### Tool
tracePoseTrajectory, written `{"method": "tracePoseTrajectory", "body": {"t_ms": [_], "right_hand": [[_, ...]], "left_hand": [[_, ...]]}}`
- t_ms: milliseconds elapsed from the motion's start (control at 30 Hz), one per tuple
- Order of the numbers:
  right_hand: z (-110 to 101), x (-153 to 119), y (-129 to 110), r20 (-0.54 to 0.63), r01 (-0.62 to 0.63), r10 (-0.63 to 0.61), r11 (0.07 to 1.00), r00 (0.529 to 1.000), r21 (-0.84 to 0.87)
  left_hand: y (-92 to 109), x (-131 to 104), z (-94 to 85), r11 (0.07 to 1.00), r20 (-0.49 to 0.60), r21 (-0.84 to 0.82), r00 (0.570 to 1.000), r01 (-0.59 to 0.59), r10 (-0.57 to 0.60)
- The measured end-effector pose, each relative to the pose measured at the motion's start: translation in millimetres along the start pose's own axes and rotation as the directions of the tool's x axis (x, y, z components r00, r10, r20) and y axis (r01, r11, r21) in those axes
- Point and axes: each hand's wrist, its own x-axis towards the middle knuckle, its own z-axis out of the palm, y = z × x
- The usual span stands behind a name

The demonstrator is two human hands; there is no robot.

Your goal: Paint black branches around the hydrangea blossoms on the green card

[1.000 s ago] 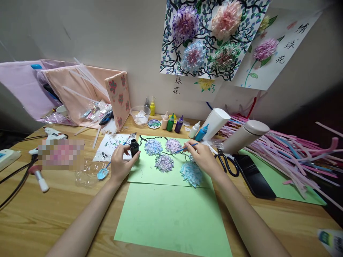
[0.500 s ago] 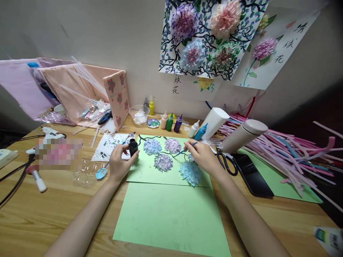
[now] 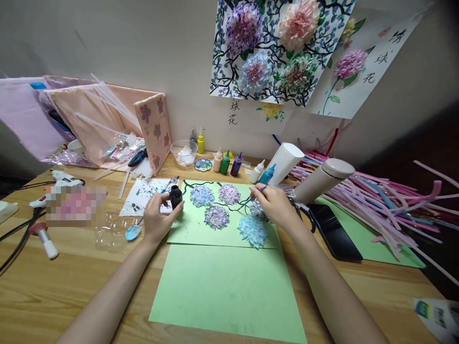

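Between the fingers of my left hand [image 3: 158, 217] is a small black ink bottle [image 3: 176, 197], uncapped and held over the left edge of the green paper [image 3: 201, 234]. My right hand [image 3: 274, 205] pinches a thin blue paintbrush [image 3: 251, 198], its tip down at a dark painted branch line near the middle of the paper. Several ruffled flowers are on this sheet: a blue one [image 3: 202, 196], purple ones [image 3: 216, 217] and a light turquoise one [image 3: 253, 231]. One purple flower is partly covered by my right hand. A second green sheet [image 3: 229, 291] lies nearer to me.
Paint bottles [image 3: 225, 162] stand along the wall. At right are a black phone [image 3: 336, 232], scissors [image 3: 308, 217], a tumbler [image 3: 324, 179] and a heap of pink strips [image 3: 390, 205]. A paint-stained paper [image 3: 143, 191], clear plastic tray [image 3: 111, 231] and glue gun [image 3: 64, 179] lie left.
My right hand with the paintbrush has shifted slightly right along the branch line. My left hand still holds the ink bottle in place. The whole view has moved a little.
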Motion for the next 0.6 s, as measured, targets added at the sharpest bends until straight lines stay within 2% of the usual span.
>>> {"method": "tracePoseTrajectory", "body": {"t_ms": [167, 300, 367, 467, 533, 600], "right_hand": [[-2, 0, 4, 0.004, -0.015, 0.015, 1.000, 1.000, -0.007], [-6, -1, 4, -0.023, 0.005, -0.006, 1.000, 1.000, -0.009], [-10, -2, 1, -0.095, 0.026, -0.021, 0.998, 0.995, 0.055], [-18, -8, -9, -0.239, 0.086, -0.028, 0.968, 0.971, 0.238], [-22, -14, -19, -0.272, 0.162, -0.065, 0.923, 0.960, 0.349], [-24, -21, -30, -0.257, 0.241, -0.141, 0.878, 0.956, 0.414]], "left_hand": [[2, 0, -0.8, 1.000, -0.012, -0.002, 1.000, -0.016, 0.016], [6, 0, -1.9, 0.996, 0.001, -0.002, 0.996, -0.087, 0.087], [9, -1, -2.3, 0.990, 0.016, 0.006, 0.990, -0.140, 0.140], [15, -4, -2.1, 0.974, 0.045, 0.016, 0.974, -0.224, 0.223], [18, -6, -1.4, 0.962, 0.066, 0.020, 0.961, -0.271, 0.270], [20, -8, -0.8, 0.951, 0.084, 0.023, 0.949, -0.308, 0.305]]}}
